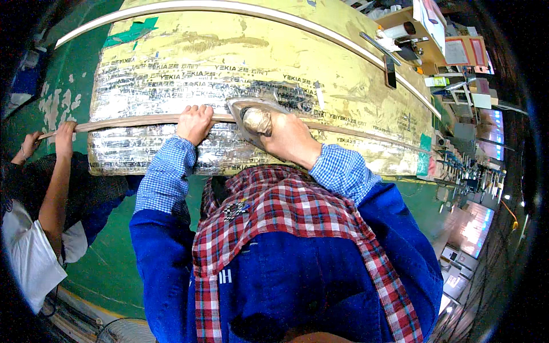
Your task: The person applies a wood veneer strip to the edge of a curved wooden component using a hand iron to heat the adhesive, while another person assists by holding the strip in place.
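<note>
A long brown strip [143, 120] runs sideways across a yellow work table [189, 34] partly covered with silvery printed film. My left hand [195, 123] is closed over the strip, left of the iron, pressing it near the table. My right hand [294, 138] grips a clothes iron [237, 108] by its handle, which looks wrapped in tan material. The iron's pointed end faces away to the left, and its body rests over the strip, hiding that stretch. At the far left, a co-worker's hands [66, 134] hold the strip's end beyond the table edge.
A long white strip [229, 7] curves along the table's far side. A dark phone [390, 72] lies near it on the right. Green tape [134, 32] is stuck at the far left corner. Beyond the right end stand a wooden shelf [426, 40] and a cluster of tools [472, 166].
</note>
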Tool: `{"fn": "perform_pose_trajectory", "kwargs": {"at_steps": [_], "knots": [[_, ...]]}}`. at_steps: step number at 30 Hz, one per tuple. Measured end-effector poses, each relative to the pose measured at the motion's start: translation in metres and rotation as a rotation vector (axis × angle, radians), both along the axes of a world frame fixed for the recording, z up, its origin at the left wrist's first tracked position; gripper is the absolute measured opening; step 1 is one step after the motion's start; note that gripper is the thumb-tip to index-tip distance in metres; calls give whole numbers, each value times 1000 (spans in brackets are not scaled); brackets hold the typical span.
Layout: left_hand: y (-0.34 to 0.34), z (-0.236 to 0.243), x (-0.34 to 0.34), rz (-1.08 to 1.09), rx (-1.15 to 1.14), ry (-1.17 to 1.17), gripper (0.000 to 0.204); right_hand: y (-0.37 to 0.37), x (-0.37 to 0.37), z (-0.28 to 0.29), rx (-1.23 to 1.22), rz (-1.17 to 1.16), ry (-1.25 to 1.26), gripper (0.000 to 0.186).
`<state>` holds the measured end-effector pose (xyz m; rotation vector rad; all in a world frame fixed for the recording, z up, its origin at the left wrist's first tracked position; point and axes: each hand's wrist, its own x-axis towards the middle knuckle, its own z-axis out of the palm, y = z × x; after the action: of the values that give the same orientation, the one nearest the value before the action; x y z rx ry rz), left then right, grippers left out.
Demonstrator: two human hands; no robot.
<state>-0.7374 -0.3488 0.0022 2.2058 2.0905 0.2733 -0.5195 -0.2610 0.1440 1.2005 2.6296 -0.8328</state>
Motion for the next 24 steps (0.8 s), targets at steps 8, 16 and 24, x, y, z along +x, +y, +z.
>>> {"fn": "perform_pose_trajectory", "kwargs": {"at_steps": [8,16,24], "knots": [[-5,-3,3,-18,58,54,18,58,99,15,18,-345,-104,33],[-6,-4,6,-7,101,51,18,124,221,18,-130,-743,-332,30],[-2,2,2,-24,9,55,19,61,86,10,24,-260,-105,36]]}}
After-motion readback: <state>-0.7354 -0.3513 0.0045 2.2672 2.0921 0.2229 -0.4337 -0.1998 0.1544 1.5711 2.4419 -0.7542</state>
